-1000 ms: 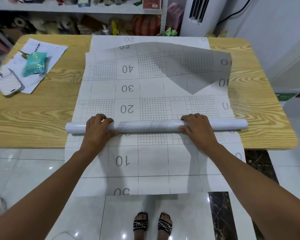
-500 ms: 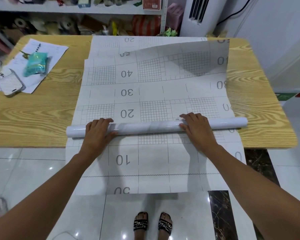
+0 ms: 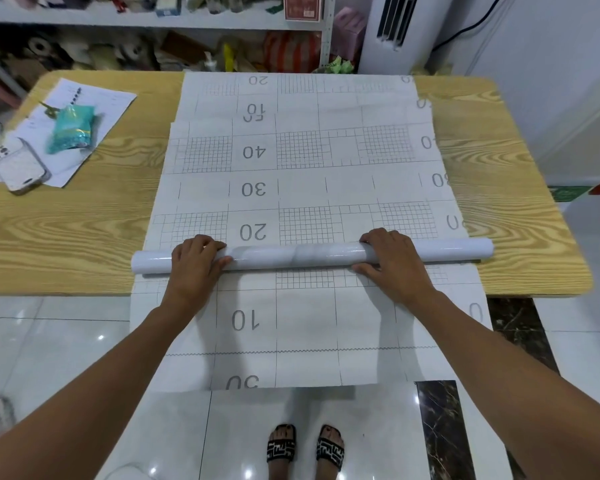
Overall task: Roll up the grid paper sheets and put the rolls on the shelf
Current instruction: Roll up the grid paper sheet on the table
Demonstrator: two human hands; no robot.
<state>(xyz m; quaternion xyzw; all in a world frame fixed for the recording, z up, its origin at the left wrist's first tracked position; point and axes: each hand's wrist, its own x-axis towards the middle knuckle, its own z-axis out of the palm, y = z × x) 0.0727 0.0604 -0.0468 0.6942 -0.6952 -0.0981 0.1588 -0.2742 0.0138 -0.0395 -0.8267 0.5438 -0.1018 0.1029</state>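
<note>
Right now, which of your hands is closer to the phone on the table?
Left. The left hand holds the paper roll on the side toward the phone; the right hand holds it farther along, away from it.

White grid paper sheets (image 3: 302, 188) across the middle of the frame, printed with patches of fine grey grid, thin grey ruled lines and grey numerals. Glossy pale grey-white roll (image 3: 291, 254). Light yellow-brown surface (image 3: 66, 230), wavy darker wood grain. Shiny teal packet (image 3: 71, 128) and white phone (image 3: 18, 166) at upper left. Glossy white tiled floor (image 3: 49, 341); dark brown marbled tile (image 3: 437, 427) at lower right. Black sandals (image 3: 281, 448) with white maze pattern at bottom centre.
</note>
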